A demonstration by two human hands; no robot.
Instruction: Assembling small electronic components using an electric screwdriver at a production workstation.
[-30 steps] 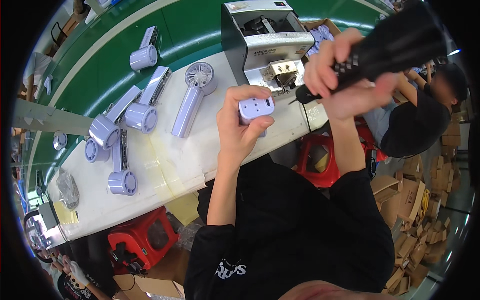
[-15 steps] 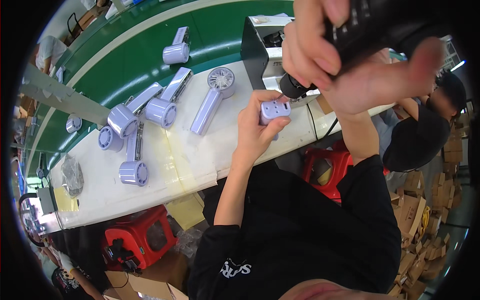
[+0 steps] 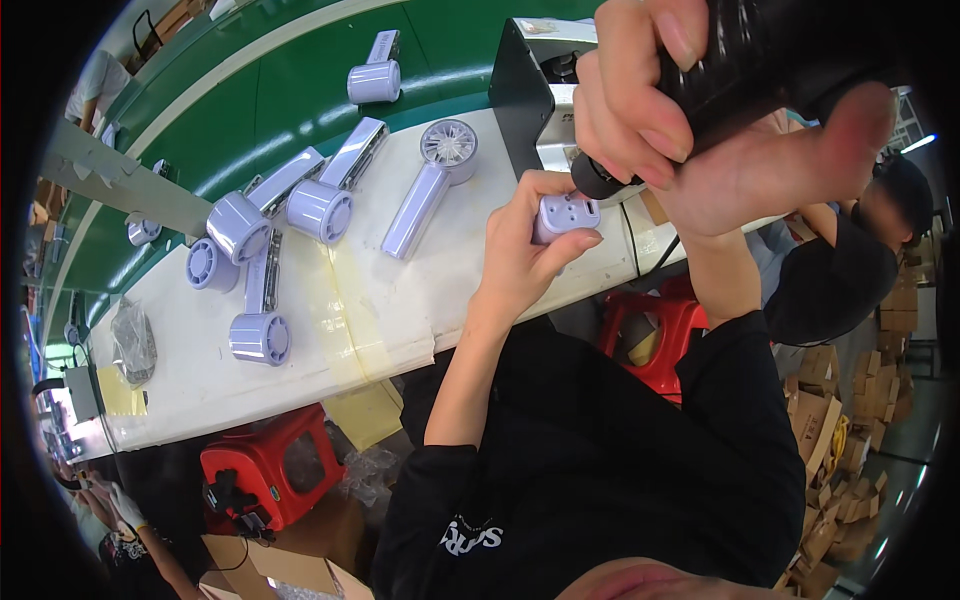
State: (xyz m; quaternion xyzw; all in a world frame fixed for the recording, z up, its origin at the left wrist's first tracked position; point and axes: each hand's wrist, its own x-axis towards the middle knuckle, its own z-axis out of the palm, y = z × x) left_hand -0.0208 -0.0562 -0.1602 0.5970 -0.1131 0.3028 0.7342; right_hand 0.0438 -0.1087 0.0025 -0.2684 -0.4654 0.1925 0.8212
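Observation:
My left hand (image 3: 520,245) is closed around a lavender handheld fan (image 3: 562,222), its end face turned up, showing small holes and a slot. Most of the fan's body is hidden by the fingers and by the viewing angle. My right hand (image 3: 690,150) grips a black electric screwdriver (image 3: 750,75) from above. The screwdriver's dark nose (image 3: 594,178) is right at the fan's end face; whether the bit sits in a hole I cannot make out. On the white table to the left lies another handheld fan (image 3: 415,212) with its blades showing.
Several lavender fans with uncovered handles, one of them a front fan (image 3: 262,338), lie on the white table (image 3: 390,320). A green conveyor belt (image 3: 290,75) curves behind, carrying a fan (image 3: 374,82). A metal-sided machine (image 3: 525,95) stands beyond my hands. Red stools (image 3: 265,465) and cardboard boxes (image 3: 815,420) are below.
My left hand and the fan sit slightly further right in the picture, and the screwdriver's nose has moved slightly right with them. The table items shift a little as the view tilts. Both grips stay the same.

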